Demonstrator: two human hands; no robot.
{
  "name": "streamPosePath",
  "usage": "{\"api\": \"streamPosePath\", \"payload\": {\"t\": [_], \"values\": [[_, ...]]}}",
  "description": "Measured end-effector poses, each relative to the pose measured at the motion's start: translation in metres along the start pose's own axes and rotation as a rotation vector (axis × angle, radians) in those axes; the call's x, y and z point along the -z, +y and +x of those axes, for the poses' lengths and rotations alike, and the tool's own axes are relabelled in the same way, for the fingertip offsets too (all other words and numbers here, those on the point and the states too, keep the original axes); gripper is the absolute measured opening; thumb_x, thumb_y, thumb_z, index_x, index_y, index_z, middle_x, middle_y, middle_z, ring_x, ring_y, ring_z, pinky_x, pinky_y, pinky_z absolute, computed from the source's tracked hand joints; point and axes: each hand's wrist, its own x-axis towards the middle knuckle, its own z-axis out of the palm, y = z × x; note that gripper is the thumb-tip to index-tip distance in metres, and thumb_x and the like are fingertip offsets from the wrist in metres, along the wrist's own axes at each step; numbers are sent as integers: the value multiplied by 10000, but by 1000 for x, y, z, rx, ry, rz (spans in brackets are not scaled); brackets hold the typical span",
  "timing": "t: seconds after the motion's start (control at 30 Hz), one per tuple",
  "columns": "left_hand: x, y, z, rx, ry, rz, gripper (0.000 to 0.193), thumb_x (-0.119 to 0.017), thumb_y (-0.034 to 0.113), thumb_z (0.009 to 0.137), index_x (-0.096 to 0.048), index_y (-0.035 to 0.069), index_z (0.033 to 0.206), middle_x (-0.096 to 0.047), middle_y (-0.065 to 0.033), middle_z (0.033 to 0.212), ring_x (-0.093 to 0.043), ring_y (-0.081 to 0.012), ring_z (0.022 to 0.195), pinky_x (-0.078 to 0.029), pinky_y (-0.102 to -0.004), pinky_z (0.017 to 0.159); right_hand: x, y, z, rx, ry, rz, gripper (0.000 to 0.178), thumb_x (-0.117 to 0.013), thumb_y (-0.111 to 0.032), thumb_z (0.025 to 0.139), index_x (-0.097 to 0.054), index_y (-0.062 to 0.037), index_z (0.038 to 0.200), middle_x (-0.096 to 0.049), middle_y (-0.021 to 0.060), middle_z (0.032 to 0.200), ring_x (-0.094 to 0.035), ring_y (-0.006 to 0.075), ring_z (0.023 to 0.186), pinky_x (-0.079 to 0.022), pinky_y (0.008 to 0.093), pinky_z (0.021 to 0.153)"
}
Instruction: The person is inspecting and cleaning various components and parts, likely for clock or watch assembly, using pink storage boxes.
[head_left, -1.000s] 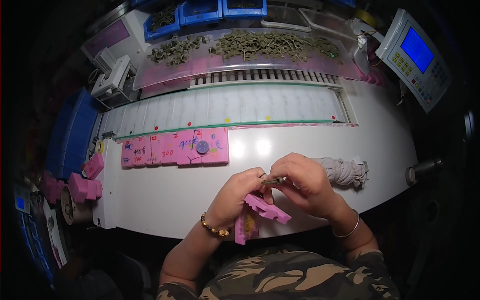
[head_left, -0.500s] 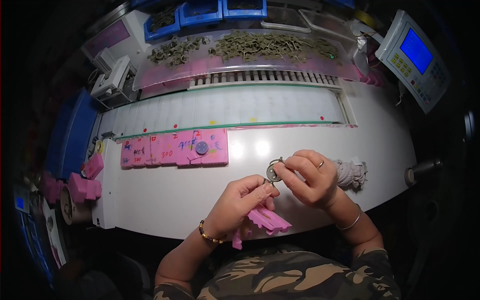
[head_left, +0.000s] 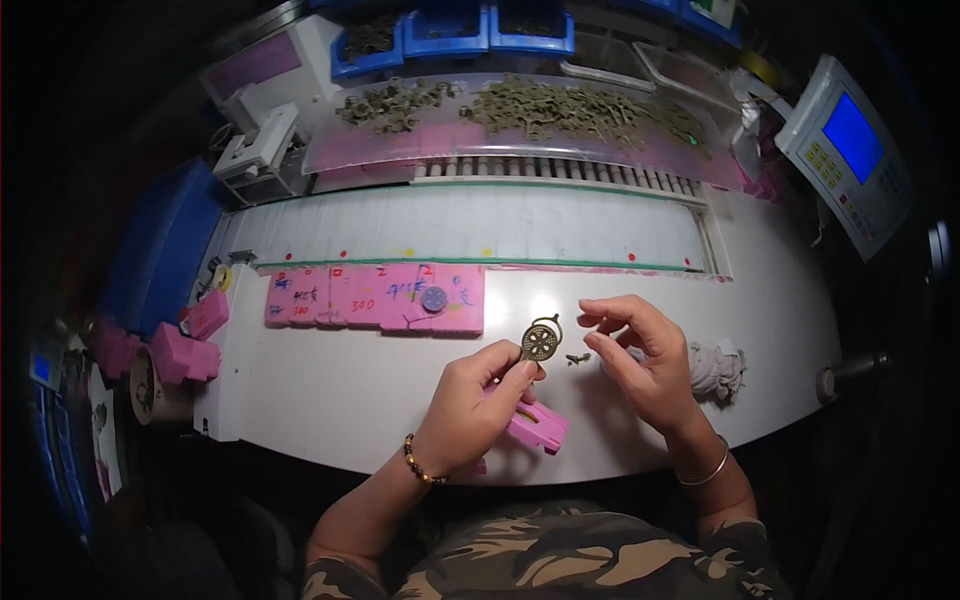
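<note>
My left hand (head_left: 480,395) pinches a round, pierced, bronze-coloured metal piece (head_left: 540,342) with a flower pattern and an open ring at its far end. Under that hand sits a grooved pink foam block (head_left: 540,428), partly hidden; whether the lower fingers grip it, I cannot tell. My right hand (head_left: 645,355) hovers to the right, apart from the metal piece, fingers spread and holding nothing. A small dark metal part (head_left: 577,358) shows between the two hands, close to the right fingertips.
Pink blocks (head_left: 360,300) with a dark knob (head_left: 433,298) line the table's back left. Behind them run a pale panel strip (head_left: 460,225) and a clear tray (head_left: 400,155) of metal parts. A grey cloth bundle (head_left: 716,372) lies right; a keypad display (head_left: 850,150) stands far right.
My right hand has let go of the round metal piece and drawn back to the right, its fingers opening. The small dark part now shows between the hands. The whole view has shifted slightly.
</note>
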Motion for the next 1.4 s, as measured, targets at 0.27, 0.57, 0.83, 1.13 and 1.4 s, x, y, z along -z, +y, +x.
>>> {"api": "streamPosePath", "payload": {"t": [0.27, 0.57, 0.83, 1.13, 1.4], "values": [[129, 5, 3, -23, 289, -195, 245, -532, 190, 1006, -664, -2, 932, -648, -53, 810, -622, -121, 721, -492, -253, 669, 0, 11, -17, -99, -74, 9, 211, -666, 59, 864, -701, -2, 1062, -682, 90, 983, -650, 132, 835, -505, 232, 670], [323, 70, -18, -323, 1025, -449, 384, -319, 276, 951, -613, 47, 1042, -637, -148, 782, -553, -218, 561, -441, -341, 469, -16, 6, -15, -128, -123, 45, 214, -673, 69, 846, -700, -4, 1045, -676, 85, 990, -635, 126, 837, -494, 224, 659], [102, -15, 44, 6, 178, -1089, 526, -433, 558, 1029, -608, 68, 1104, -658, -153, 889, -627, -265, 685, -469, -340, 515, -26, -25, -21, 204, -182, -74, 449, -814, -65, 783, -653, -25, 1201, -644, 131, 1149, -637, 247, 975, -532, 313, 756], [-24, -24, 36, 80, 125, -966, 688, -300, 626, 1043, -513, 34, 1323, -629, -158, 1218, -638, -237, 1113, -536, -401, 977, -39, -11, -21, 467, -253, -769, 412, -562, -122, 893, -632, -11, 1283, -537, 204, 1446, -489, 345, 1382, -399, 488, 1115], [-26, -19, 33, 120, 189, -705, 675, -280, 633, 1044, -575, 36, 1155, -671, -112, 984, -671, -188, 845, -589, -332, 777, -42, -12, -34, 547, -233, -657, 362, -634, -80, 883, -663, -30, 1240, -642, 146, 1338, -587, 303, 1291, -423, 468, 1105]]}}
